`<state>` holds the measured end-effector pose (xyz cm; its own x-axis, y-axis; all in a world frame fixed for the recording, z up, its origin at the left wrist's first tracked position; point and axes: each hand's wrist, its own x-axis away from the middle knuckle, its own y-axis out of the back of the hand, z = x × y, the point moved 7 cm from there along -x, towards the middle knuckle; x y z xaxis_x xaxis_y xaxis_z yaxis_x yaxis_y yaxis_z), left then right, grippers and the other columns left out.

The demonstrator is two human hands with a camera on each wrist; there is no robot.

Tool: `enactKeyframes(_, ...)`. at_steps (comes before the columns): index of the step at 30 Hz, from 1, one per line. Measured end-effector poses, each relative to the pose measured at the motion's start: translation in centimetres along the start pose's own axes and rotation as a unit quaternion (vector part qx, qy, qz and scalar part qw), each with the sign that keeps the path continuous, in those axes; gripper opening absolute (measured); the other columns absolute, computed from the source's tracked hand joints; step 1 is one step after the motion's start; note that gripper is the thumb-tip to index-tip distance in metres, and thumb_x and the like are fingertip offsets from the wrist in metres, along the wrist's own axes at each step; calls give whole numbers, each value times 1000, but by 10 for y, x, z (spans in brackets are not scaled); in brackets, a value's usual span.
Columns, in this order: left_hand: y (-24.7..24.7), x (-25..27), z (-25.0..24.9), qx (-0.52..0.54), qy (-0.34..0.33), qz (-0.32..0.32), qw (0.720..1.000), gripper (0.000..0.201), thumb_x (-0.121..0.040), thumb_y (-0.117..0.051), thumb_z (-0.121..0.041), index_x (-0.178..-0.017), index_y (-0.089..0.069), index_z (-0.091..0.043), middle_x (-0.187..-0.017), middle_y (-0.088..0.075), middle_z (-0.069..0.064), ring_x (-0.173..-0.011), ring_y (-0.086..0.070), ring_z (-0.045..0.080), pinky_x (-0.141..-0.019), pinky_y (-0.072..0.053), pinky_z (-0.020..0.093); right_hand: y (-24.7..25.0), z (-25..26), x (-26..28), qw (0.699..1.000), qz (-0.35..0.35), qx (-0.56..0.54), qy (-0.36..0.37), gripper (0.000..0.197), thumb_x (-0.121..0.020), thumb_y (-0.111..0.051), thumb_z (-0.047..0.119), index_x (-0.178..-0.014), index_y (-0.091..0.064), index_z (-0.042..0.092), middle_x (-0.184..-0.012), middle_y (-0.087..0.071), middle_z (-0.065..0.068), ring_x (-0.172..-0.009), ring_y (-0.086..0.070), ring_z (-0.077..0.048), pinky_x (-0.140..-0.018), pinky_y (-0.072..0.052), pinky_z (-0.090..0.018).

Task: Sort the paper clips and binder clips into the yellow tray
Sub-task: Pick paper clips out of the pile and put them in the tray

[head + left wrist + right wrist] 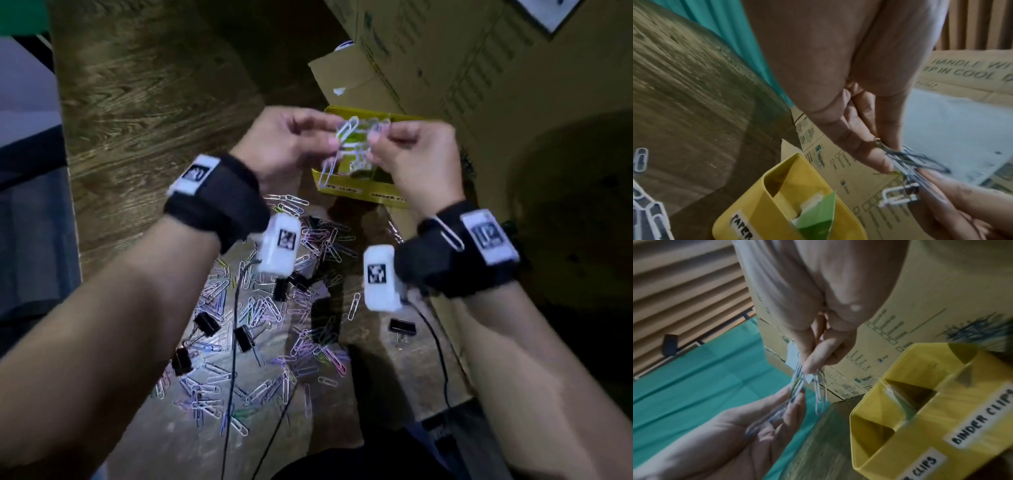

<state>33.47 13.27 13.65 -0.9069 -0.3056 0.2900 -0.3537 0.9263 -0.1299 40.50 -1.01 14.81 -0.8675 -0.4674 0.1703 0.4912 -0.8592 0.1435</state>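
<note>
Left grip: the left hand (pixel 286 145) pinches one side of a tangled bunch of silver wire paper clips (pixel 352 144), thumb and fingertips curled onto the wire.
Right grip: the right hand (pixel 416 161) pinches the other side of the same bunch, fingers curled round it; a few clips dangle loose below the fingers.
Held bunch: it hangs in the air between the two hands, above the yellow plastic tray (pixel 356 186) and not touching it.
Tray: it stands at the far edge of the wooden bench (pixel 144 102), against a stack of brown cardboard boxes (pixel 445 68). It is split into compartments; white labels on its near wall read "PAPER CLIPS" and "BINDER CLIPS". A green and white piece of paper packaging (pixel 813 217) lies in the paper clip side, seen from the left wrist.
Loose pile: many silver and coloured paper clips (pixel 274 315) lie scattered on the bench below the wrists, nearer than the tray.
Binder clips: several black metal binder clips (pixel 244 338) lie among the pile; one more (pixel 402 327) sits apart to the right.
Wrists: black straps with white tagged camera units (pixel 279 245), thin black cables trailing down.
Stray clip: one silver paper clip (pixel 450 233) is caught on the right strap.
</note>
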Motion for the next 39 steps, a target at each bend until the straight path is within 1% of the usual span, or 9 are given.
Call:
enactKeyframes(6, 7, -75, 26, -99, 40, -127, 986, 13, -69, -71, 1, -80, -66, -5, -80, -67, 17, -65, -65, 22, -63, -57, 30, -9, -53, -83, 991, -88, 83, -58, 20, -77, -71, 11, -59, -66, 20, -64, -67, 1, -74, -70, -25, -74, -58, -45)
enactKeyframes(11, 6, -89, 59, -276, 144, -51, 949, 11, -76, -66, -18, -85, -65, -12, -80, -65, 10, -82, -59, 25, -78, -48, 33, -22, -72, -97, 979, -37, 174, -101, 17, -85, -61, 12, -70, -66, 19, -70, -61, 1, -78, -61, -21, -64, -44, -27)
enactKeyframes(16, 1, -35, 33, -435, -61, -83, 894, 21, -86, -59, -17, -104, -68, -17, -103, -70, 2, -94, -62, 15, -86, -44, 21, -22, -58, -76, 985, 32, 155, -62, 37, -85, -63, 19, -122, -61, 13, -115, -67, -3, -106, -62, -18, -96, -50, -39)
enactKeyframes(21, -16, 39, 117, -582, 3, 118, 804, 32, -82, -63, -44, -105, -62, -21, -94, -64, -1, -87, -62, 18, -81, -49, 30, -15, -64, -5, 983, 114, 144, -22, 15, -87, -64, 13, -101, -68, 15, -91, -68, 4, -84, -64, -10, -77, -52, -24)
enactKeyframes(24, -23, 61, 161, -687, 41, 173, 705, 38, -85, -58, -44, -116, -53, -22, -111, -50, 2, -92, -57, 24, -74, -48, 35, -28, -95, 50, 925, 271, 260, -53, 7, -87, -65, 15, -88, -71, 16, -80, -66, 11, -71, -57, 5, -65, -43, -7)
enactKeyframes(27, -18, 62, 166, -693, 25, 132, 709, 25, -92, -51, -22, -116, -50, -17, -117, -47, 7, -89, -58, 26, -71, -52, 38, -46, -151, 108, 822, 435, 350, -112, 8, -86, -66, 19, -87, -74, 18, -83, -70, 9, -70, -59, 3, -66, -45, -11)
enactKeyframes(31, -1, 67, 156, -697, -18, 70, 713, 47, -87, -58, -26, -132, -43, -20, -130, -45, 12, -117, -45, 30, -96, -43, 46, -67, -206, 176, 730, 559, 337, -205, 18, -86, -68, 25, -100, -72, 13, -90, -72, -7, -71, -59, -9, -72, -51, -26)
enactKeyframes(35, -19, 122, 133, -635, -164, 95, 749, 18, -87, -53, -23, -99, -63, -13, -97, -59, 8, -83, -58, 24, -69, -51, 32, -69, -213, 184, 780, 513, 314, -171, 13, -88, -64, 19, -98, -71, 15, -92, -70, 1, -80, -62, -8, -78, -51, -25)
enactKeyframes(39, -22, 203, 187, -567, 100, 356, 736, 11, -78, -52, -15, -82, -63, -15, -80, -61, 4, -73, -59, 22, -58, -47, 29, -52, -196, 171, 849, 438, 265, -132, 2, -84, -69, 26, -84, -71, 27, -90, -71, 6, -85, -64, -8, -80, -49, -20)
